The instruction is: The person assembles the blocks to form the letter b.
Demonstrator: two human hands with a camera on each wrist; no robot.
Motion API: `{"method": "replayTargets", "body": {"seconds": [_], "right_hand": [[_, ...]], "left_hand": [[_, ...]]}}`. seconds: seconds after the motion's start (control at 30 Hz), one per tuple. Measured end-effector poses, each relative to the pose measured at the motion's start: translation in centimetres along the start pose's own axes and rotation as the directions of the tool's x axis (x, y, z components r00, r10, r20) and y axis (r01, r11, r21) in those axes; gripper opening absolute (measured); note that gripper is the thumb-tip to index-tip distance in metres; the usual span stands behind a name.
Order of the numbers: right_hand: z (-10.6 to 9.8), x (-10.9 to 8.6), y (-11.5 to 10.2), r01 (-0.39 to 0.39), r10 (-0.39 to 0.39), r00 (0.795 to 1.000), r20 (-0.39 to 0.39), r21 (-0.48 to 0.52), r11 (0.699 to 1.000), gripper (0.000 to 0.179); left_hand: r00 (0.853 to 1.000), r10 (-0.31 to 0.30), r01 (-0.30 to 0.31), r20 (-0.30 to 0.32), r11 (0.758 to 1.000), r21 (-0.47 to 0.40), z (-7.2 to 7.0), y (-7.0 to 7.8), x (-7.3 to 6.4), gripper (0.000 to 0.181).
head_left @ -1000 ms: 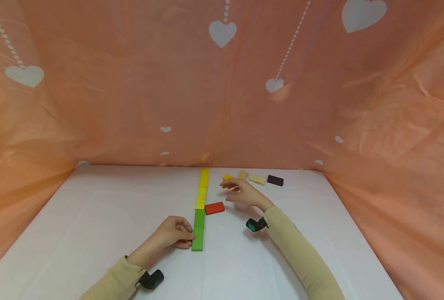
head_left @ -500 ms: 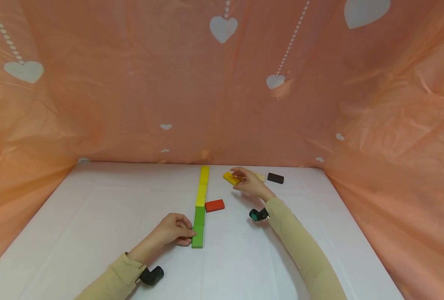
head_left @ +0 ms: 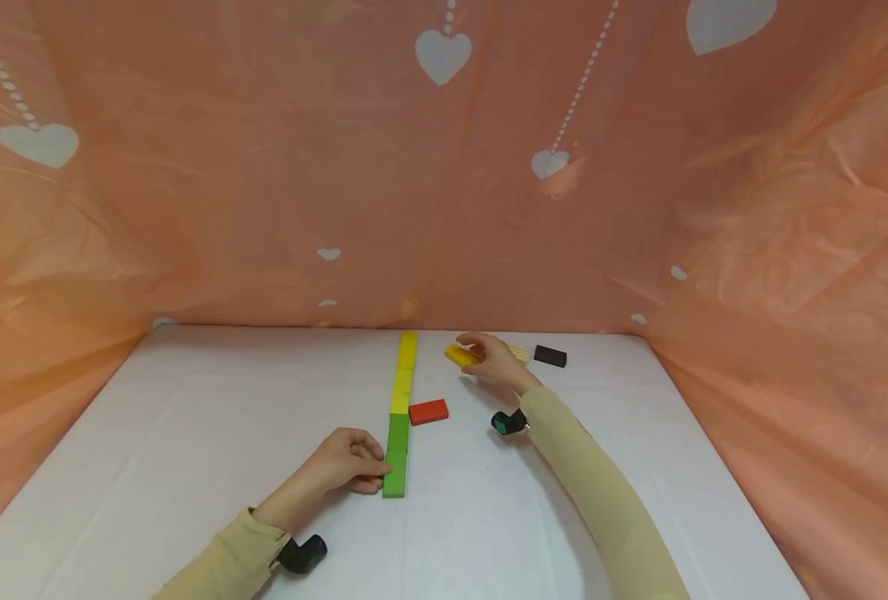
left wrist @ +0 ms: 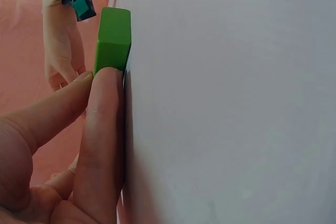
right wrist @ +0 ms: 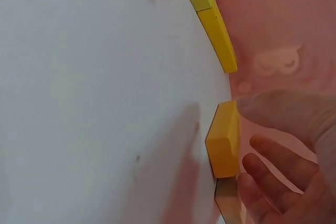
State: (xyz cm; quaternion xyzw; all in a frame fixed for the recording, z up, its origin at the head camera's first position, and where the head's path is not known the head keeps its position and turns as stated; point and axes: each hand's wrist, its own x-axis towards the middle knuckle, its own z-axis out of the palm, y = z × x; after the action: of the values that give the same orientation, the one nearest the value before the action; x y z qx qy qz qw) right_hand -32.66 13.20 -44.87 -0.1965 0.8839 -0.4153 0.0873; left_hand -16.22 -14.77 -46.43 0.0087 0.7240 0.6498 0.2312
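Observation:
A row of end-to-end blocks runs away from me in the head view: two green blocks (head_left: 394, 479) nearest, two yellow blocks (head_left: 402, 390) beyond. My left hand (head_left: 342, 461) is beside the nearest green one; in the left wrist view its thumb and a straight finger touch that green block (left wrist: 114, 30). To the right of the row, my right hand (head_left: 496, 362) reaches over a separate yellow block (head_left: 458, 355). Its thumb is right at the top edge of this yellow block (right wrist: 222, 145), and the other fingers spread behind it. A red block (head_left: 428, 412) lies against the row's right side.
A dark brown block (head_left: 550, 356) and a pale striped block (head_left: 520, 353) lie at the back right. A plain wooden block (right wrist: 229, 198) sits beside the separate yellow block, hidden by the right hand in the head view. Pink cloth (head_left: 444, 208) with hearts surrounds the white table (head_left: 226, 400).
My right hand has moved back and slightly right, from in front of the separate yellow block to over it. The left hand stays at the green block; the row is unchanged.

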Motion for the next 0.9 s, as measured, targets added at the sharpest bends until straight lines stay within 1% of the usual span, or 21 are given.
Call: {"method": "replayTargets", "body": {"seconds": [0.17,0.47,0.53,0.63,0.77,0.9], "right_hand": [[0.1,0.1,0.0,-0.03,0.03,1.0,0.009,-0.007,1.0,0.05],[0.7,0.3,-0.3,-0.073,0.074,0.997,0.017,-0.048,0.996,0.046],[0.9,0.3,-0.3,-0.067,0.068,0.998,0.013,-0.06,0.996,0.045],[1.2,0.5,-0.2,-0.038,0.039,0.999,0.014,-0.079,0.996,0.045],[1.4,0.4,-0.2,0.002,0.003,0.999,0.041,-0.11,0.994,0.046],[1.4,0.3,-0.1,0.015,-0.006,0.997,0.071,-0.128,0.992,0.047]], "left_hand": [[1.0,0.002,-0.002,0.012,1.0,-0.004,0.0,0.0,0.0,0.024],[1.0,0.004,-0.004,0.017,1.0,0.013,-0.1,0.0,-0.3,0.026],[1.0,0.004,-0.004,0.017,1.0,0.022,-0.1,0.0,-0.3,0.026],[1.0,0.005,-0.006,0.018,0.999,0.044,-0.2,0.0,-0.4,0.026],[1.0,0.001,-0.001,0.016,0.998,0.056,-0.3,-0.2,-0.3,0.026],[1.0,-0.009,0.009,0.005,0.998,0.056,-0.3,-0.5,-0.3,0.025]]}}
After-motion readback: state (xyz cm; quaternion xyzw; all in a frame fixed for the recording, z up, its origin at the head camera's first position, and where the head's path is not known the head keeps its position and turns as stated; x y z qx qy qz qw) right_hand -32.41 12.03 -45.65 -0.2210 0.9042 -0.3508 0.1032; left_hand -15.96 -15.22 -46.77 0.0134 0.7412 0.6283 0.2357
